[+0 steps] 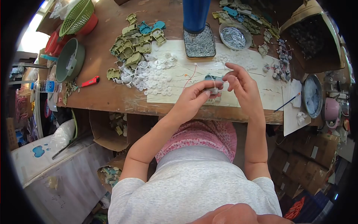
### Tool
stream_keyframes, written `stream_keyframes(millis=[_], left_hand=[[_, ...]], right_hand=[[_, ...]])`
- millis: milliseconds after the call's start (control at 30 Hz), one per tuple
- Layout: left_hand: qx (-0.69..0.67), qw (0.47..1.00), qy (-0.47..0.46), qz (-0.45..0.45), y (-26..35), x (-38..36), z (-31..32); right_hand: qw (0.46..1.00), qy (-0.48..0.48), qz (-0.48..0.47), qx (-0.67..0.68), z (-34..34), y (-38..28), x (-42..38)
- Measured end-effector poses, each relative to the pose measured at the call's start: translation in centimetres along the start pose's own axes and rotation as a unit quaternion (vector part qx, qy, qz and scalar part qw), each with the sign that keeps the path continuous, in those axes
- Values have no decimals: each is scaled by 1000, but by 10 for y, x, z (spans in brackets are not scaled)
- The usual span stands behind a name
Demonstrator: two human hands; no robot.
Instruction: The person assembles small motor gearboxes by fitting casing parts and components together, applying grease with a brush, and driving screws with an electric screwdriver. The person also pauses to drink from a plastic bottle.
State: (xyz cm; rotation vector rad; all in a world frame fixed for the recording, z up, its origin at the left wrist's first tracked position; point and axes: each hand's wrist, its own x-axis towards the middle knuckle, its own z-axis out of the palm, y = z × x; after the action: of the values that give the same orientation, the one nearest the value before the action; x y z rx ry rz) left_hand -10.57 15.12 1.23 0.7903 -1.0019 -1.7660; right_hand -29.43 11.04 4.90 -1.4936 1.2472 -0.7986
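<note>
My left hand (193,98) is closed on a small grey part (213,90) with a thin red-and-white wire (191,77) running up from it. Just right of that, my right hand (244,89) has its fingers apart and bent toward the part, with nothing clear between them. A teal plastic casing (213,78) lies directly beyond my left fingertips. Below the hands, a pale green casing at the table edge is partly covered. White round caps (158,80) spread over the pale board (175,98) to the left of my left hand.
Green and teal casings (132,46) are heaped at the back left. A blue cylinder (195,15) stands over a tray of small screws (200,46). Beside it is a bowl of metal pins (234,37). A red-handled cutter (89,81) and several wired parts (284,61) lie on the table.
</note>
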Motion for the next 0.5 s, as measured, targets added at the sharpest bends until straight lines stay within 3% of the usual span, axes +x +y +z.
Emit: stream_keyframes(millis=[167, 233, 333, 400, 500], left_hand=[[30, 998, -6, -53, 0, -1, -9], [45, 997, 0, -68, -5, -2, -9], [161, 987, 24, -13, -10, 0, -6], [274, 953, 53, 113, -13, 0, 0], [369, 917, 57, 139, -11, -1, 2]], right_hand=[[990, -93, -49, 99, 7, -3, 9], [988, -104, -28, 115, 12, -10, 10], [985, -117, 10, 129, 17, -15, 12], [984, -120, 30, 129, 15, -13, 14], [979, -142, 1, 146, 9, -11, 12]])
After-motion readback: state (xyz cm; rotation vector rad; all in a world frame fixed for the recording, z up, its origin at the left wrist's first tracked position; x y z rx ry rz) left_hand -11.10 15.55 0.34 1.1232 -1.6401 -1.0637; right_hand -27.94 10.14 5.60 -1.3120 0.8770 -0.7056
